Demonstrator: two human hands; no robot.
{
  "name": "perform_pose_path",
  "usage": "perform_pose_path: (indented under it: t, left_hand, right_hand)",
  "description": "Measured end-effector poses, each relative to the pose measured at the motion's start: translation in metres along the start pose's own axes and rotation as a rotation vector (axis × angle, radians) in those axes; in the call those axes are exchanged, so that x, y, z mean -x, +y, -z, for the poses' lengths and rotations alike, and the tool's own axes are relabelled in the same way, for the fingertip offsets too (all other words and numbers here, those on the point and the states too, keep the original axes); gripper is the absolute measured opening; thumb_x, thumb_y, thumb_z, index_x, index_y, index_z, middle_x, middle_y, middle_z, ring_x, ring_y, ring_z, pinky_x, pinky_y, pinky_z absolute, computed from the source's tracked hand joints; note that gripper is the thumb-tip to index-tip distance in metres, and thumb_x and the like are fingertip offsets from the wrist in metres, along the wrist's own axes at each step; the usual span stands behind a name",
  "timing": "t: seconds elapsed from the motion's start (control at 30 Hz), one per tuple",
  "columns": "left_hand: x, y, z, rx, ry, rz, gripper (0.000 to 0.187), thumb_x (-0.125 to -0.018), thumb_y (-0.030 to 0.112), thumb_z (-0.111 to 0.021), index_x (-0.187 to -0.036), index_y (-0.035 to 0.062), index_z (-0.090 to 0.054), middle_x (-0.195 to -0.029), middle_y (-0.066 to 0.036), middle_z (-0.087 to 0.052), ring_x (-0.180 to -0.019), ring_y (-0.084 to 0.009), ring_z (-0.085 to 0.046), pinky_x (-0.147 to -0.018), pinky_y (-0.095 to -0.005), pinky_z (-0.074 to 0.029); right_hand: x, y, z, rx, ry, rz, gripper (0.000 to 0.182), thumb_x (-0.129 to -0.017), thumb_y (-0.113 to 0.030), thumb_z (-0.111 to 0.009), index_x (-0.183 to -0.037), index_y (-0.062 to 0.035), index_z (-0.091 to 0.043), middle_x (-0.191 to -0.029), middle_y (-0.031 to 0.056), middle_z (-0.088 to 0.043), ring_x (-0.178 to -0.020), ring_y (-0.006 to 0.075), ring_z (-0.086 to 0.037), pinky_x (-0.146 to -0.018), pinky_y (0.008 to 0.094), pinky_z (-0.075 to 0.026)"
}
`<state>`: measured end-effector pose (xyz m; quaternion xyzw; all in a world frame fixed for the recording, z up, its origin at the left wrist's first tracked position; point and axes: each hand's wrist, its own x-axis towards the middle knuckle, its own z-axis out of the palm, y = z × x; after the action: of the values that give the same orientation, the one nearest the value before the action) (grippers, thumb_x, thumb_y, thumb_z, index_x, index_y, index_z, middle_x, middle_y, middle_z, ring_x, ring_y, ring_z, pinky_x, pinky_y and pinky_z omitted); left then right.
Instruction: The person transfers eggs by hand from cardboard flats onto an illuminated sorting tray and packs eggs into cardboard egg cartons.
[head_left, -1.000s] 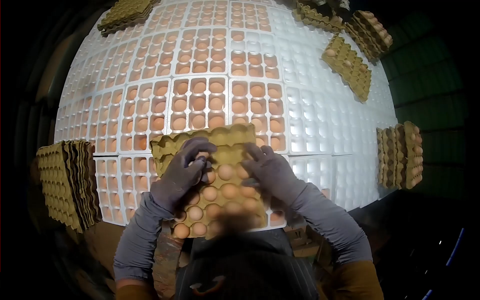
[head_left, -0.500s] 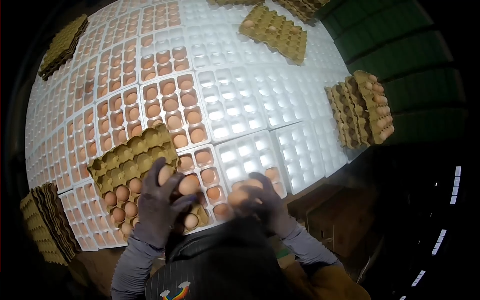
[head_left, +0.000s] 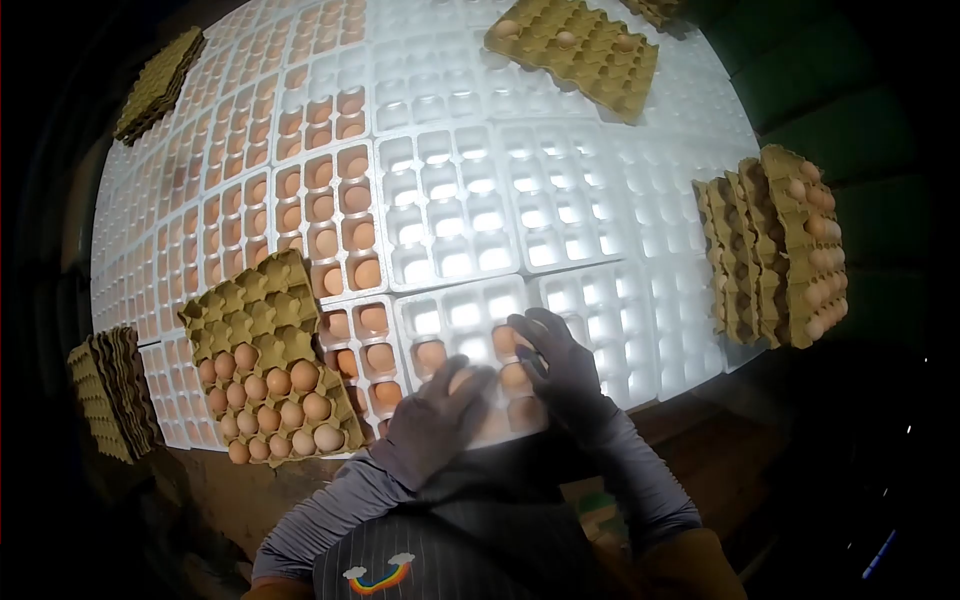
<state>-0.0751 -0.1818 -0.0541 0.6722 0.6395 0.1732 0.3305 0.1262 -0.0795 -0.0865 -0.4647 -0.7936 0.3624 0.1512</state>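
Both gloved hands are over a white molded egg tray [head_left: 465, 312] at the near edge. My left hand [head_left: 430, 425], slightly blurred, curls its fingers over an egg [head_left: 462, 380] in the tray's near half. To its right, my right hand [head_left: 565, 370] has thumb and fingers closed around another egg [head_left: 505, 341] at a cell. An egg [head_left: 430, 356] sits in a left cell, and two more lie beside the right hand's fingers. Left of the hands, a brown pulp egg tray [head_left: 250, 300] has eggs in its near rows and bare cups in its far rows.
White trays, many filled with brown eggs [head_left: 326, 243], cover the table. Stacked pulp trays [head_left: 110, 395] stand at the left edge, others [head_left: 160, 85] at the far left. A stack with eggs [head_left: 775, 250] is at right. A pulp tray with a few eggs [head_left: 580, 55] lies at the back.
My left hand has moved right from the pulp tray, bringing eggs over to the white tray. My right hand has shifted to a cell farther from me. The view has shifted too.
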Motion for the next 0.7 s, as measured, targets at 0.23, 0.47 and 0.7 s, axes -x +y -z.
perform_pose_path:
  t: [0.23, 0.47, 0.7]
  left_hand:
    - [-0.004, -0.011, -0.014, 0.198, 0.324, 0.314, 0.027, -0.090, 0.023, -0.074, -0.111, 0.0077, -0.067, -0.105, -0.011, -0.059, -0.083, -0.0273, -0.067, -0.073, -0.0383, -0.057]
    - [-0.077, -0.060, -0.038, 0.171, 0.746, 0.089, 0.038, -0.093, 0.000, -0.058, -0.131, 0.0043, -0.059, -0.127, -0.021, -0.050, -0.112, -0.0350, -0.056, -0.094, -0.0414, -0.050]
    - [0.028, -0.048, 0.012, 0.162, 0.654, 0.056, 0.050, -0.086, 0.001, -0.069, -0.134, 0.0079, -0.059, -0.132, -0.019, -0.052, -0.115, -0.0386, -0.057, -0.098, -0.0447, -0.051]
  right_hand:
    - [-0.034, 0.012, -0.041, 0.068, -0.166, 0.340, 0.038, -0.088, -0.023, -0.076, -0.123, -0.0139, -0.066, -0.118, 0.0069, -0.067, -0.106, 0.0277, -0.066, -0.086, 0.0376, -0.056]
    - [-0.078, 0.004, -0.067, -0.300, 0.093, 0.341, 0.059, -0.085, 0.005, -0.062, -0.141, -0.0066, -0.051, -0.120, 0.0137, -0.058, -0.115, 0.0315, -0.055, -0.099, 0.0410, -0.044]
    - [-0.078, 0.000, -0.088, -0.300, -0.041, 0.296, 0.050, -0.090, 0.000, -0.060, -0.139, -0.0037, -0.052, -0.139, 0.0125, -0.056, -0.135, 0.0336, -0.047, -0.117, 0.0486, -0.036]
